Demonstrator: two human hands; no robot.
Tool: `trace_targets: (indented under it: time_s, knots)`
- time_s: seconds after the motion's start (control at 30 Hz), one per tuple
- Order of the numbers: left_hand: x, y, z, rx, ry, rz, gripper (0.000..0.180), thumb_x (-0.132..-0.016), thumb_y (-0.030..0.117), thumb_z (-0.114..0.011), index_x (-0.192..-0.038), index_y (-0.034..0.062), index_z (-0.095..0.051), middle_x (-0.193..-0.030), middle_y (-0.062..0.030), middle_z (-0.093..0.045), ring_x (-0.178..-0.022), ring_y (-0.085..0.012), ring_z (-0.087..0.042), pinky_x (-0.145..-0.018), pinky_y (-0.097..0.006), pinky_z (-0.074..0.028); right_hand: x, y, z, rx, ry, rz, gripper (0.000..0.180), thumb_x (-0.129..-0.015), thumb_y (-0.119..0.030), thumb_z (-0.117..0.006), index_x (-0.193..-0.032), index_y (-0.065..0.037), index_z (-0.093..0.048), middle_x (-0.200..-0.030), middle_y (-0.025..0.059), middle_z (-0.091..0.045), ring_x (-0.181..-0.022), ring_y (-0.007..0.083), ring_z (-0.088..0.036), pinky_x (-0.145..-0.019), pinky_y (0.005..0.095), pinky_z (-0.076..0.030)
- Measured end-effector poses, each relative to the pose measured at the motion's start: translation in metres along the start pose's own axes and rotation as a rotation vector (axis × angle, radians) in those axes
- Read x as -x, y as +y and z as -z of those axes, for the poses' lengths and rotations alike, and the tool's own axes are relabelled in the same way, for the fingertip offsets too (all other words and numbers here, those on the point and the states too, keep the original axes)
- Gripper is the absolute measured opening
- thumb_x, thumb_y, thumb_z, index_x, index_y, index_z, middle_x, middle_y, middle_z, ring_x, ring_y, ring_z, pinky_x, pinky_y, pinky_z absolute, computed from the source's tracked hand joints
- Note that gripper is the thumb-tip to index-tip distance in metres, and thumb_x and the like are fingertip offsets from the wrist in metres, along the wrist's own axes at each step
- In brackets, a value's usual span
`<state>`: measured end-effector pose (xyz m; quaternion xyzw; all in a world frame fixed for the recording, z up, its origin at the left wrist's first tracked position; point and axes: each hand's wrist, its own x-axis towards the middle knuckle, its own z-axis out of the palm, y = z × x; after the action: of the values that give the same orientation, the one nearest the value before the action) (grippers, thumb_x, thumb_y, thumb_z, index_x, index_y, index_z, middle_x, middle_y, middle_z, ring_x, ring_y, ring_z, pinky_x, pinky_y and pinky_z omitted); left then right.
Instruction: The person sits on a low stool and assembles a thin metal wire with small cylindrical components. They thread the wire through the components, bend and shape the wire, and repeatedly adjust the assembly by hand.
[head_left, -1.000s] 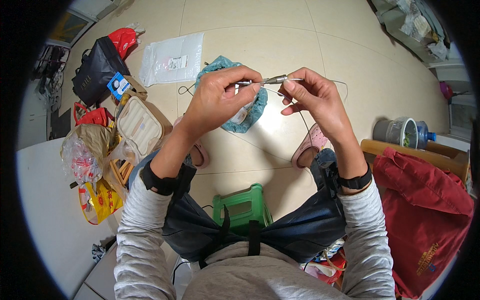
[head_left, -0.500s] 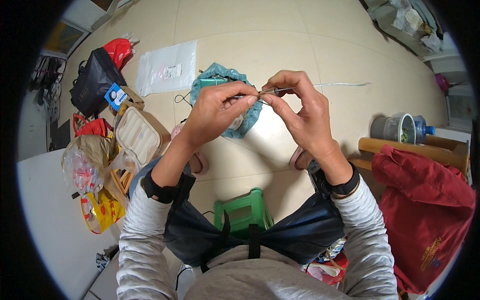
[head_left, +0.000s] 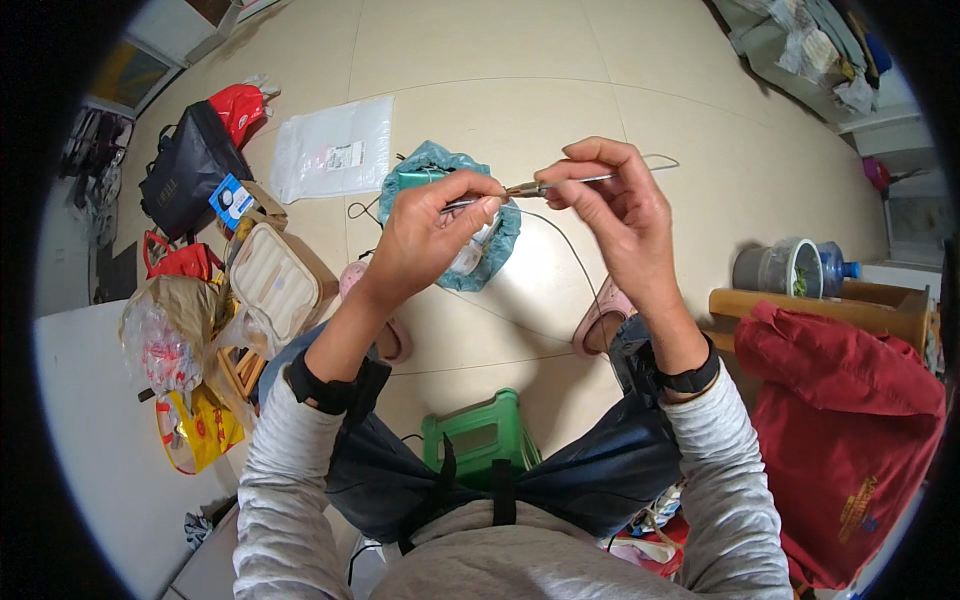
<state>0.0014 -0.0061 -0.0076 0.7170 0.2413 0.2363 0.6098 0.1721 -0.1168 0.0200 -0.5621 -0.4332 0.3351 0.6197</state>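
My left hand (head_left: 428, 225) is closed in a pinch on a thin grey rod (head_left: 460, 204) above the floor. Its fingertips meet a small brown-and-silver end piece (head_left: 524, 189). My right hand (head_left: 622, 215) pinches a slim silvery rod (head_left: 585, 179), which points toward the left fingertips; its ring and little fingers are raised. A thin cord or wire end (head_left: 668, 161) bends beyond the right fingers. From between the hands a thin dark cord (head_left: 570, 245) curves down toward my right foot. Exactly how the pieces join cannot be made out. Below the left hand is a teal plastic cover (head_left: 468, 278) around a green box (head_left: 415, 179).
A green stool (head_left: 510, 425) stands between my legs. To the left are a white plastic mailer (head_left: 310, 165), a black bag (head_left: 190, 170), a lidded container (head_left: 272, 280) and a yellow bag (head_left: 205, 430). A red cloth (head_left: 840, 430) and a bin (head_left: 762, 268) are at the right.
My right hand has moved slightly right, away from the left, baring more of the end piece between them. The cord beyond it is now curled, and a dark cord hangs down.
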Motion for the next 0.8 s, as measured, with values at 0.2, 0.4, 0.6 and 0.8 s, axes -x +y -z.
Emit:
trace_targets:
  time_s: [0.2, 0.4, 0.6, 0.8]
  knots:
    - [-0.002, 0.007, -0.013, -0.145, 0.003, -0.207, 0.024, -0.083, 0.016, -0.069, -0.103, 0.0036, -0.066, -0.081, -0.0085, -0.067, -0.060, -0.0113, -0.056, -0.055, -0.024, -0.046, 0.006, 0.005, 0.000, 0.159, -0.019, -0.021, 0.009, -0.089, -0.004, -0.062, -0.096, 0.001, -0.061, -0.085, 0.0080, -0.068, -0.076, 0.0112, -0.064, -0.068, 0.0241, -0.053]
    - [0.003, 0.011, -0.009, -0.360, -0.090, -0.142, 0.023, -0.084, 0.012, -0.068, -0.105, 0.0010, -0.066, -0.072, -0.0047, -0.060, -0.060, -0.0070, -0.048, -0.055, -0.022, -0.042, 0.004, 0.011, 0.000, 0.347, -0.059, 0.130, 0.007, -0.084, -0.006, -0.067, -0.087, 0.000, -0.065, -0.081, 0.0065, -0.067, -0.071, 0.0132, -0.064, -0.061, 0.0255, -0.051]
    - [0.002, 0.010, -0.006, -0.317, -0.071, -0.139, 0.017, -0.085, 0.013, -0.066, -0.099, 0.0028, -0.065, -0.061, -0.0023, -0.050, -0.055, -0.0092, -0.045, -0.051, -0.025, -0.039, 0.002, 0.002, 0.003, 0.101, -0.003, -0.030, 0.009, -0.088, -0.005, -0.063, -0.091, 0.003, -0.062, -0.086, 0.0078, -0.067, -0.077, 0.0131, -0.066, -0.067, 0.0251, -0.055]
    - [0.002, 0.017, 0.000, -0.302, -0.089, -0.112, 0.016, -0.085, 0.014, -0.066, -0.098, 0.0038, -0.065, -0.061, -0.0026, -0.049, -0.056, -0.0093, -0.044, -0.052, -0.025, -0.039, -0.003, -0.003, 0.008, 0.019, -0.016, -0.067, 0.010, -0.091, -0.004, -0.059, -0.094, 0.005, -0.059, -0.085, 0.0114, -0.067, -0.080, 0.0169, -0.067, -0.073, 0.0275, -0.057]
